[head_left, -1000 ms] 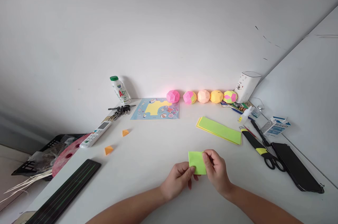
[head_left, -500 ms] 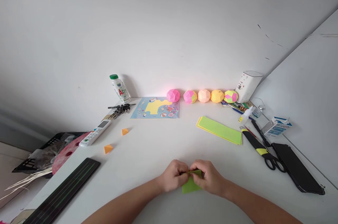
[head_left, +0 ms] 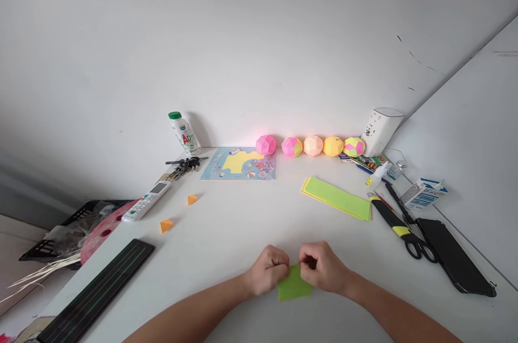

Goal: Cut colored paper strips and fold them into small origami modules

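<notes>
Between my hands, close to the front of the table, is a small piece of green paper (head_left: 294,286). My left hand (head_left: 268,270) is closed with its thumb and bent fingers pinching the paper's upper left corner. At the upper right corner, my right hand (head_left: 321,267) grips the same paper between thumb and curled fingers. The paper's lower part shows flat and uncovered, while its top corners are hidden by my fingers. Beyond my right hand lies a stack of green and yellow paper strips (head_left: 338,199).
Two folded orange paper pieces (head_left: 166,225) lie to the left, near a remote control (head_left: 146,201). Several faceted paper balls (head_left: 313,145) line the wall. On the right are scissors (head_left: 400,231), a phone (head_left: 455,256) and a glue bottle (head_left: 376,175). A white bottle (head_left: 185,135) stands back left.
My right hand has moved slightly right, away from my left hand, so the gap between them is wider. More of the green paper's face now shows between them.
</notes>
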`<state>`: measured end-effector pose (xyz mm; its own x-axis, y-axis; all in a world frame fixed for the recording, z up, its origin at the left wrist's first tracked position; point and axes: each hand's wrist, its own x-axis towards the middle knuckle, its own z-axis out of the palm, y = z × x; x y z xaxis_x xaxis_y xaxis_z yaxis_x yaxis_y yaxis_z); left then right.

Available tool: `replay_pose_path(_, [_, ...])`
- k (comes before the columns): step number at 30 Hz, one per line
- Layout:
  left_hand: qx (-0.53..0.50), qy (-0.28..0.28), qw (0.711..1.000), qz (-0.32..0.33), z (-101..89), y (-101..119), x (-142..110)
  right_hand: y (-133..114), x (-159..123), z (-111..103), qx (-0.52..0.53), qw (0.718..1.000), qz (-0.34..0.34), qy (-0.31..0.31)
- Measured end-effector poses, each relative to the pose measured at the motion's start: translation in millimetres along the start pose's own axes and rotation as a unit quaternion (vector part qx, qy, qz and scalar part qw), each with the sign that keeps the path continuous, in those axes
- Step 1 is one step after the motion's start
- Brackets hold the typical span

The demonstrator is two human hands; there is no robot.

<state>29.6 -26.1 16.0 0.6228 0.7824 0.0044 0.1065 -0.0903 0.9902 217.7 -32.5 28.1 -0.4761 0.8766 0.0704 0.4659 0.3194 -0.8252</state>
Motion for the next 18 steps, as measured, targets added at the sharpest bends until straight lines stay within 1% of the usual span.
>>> replay_pose_path(3, [-0.059,0.046,0.996,-0.051,-3.8,1.0,-1.0,3.2,4.3,-16.5,0.003,0.998,0.036,0.048])
replay_pose_path(5, [-0.069,0.068,0.993,-0.061,-5.0,0.3,-0.5,3.2,5.6,-21.5,0.015,0.996,0.044,0.075])
replay_pose_path(6, [-0.068,0.069,0.993,-0.06,-4.9,-0.2,0.1,2.3,5.3,-20.8,0.025,0.996,0.037,0.074])
replay_pose_path(8, [-0.051,0.055,0.996,-0.048,-3.3,-1.2,1.1,-0.3,3.1,-13.6,0.041,0.998,0.014,0.045])
replay_pose_path(10, [-0.006,0.035,0.999,-0.016,-0.9,-2.2,1.6,-2.6,-0.2,-2.2,0.038,0.999,-0.001,0.003])
replay_pose_path(12, [0.046,0.016,0.999,0.02,0.9,-3.3,1.4,-3.3,-2.6,8.0,0.023,0.999,-0.004,-0.026])
replay_pose_path(15, [0.081,0.007,0.996,0.04,1.5,-5.0,0.6,-1.3,-2.9,14.0,0.019,0.999,0.006,-0.033])
replay_pose_path(18, [0.075,0.013,0.996,0.035,0.7,-5.6,0.5,1.7,-0.8,9.5,0.042,0.998,0.033,-0.028])
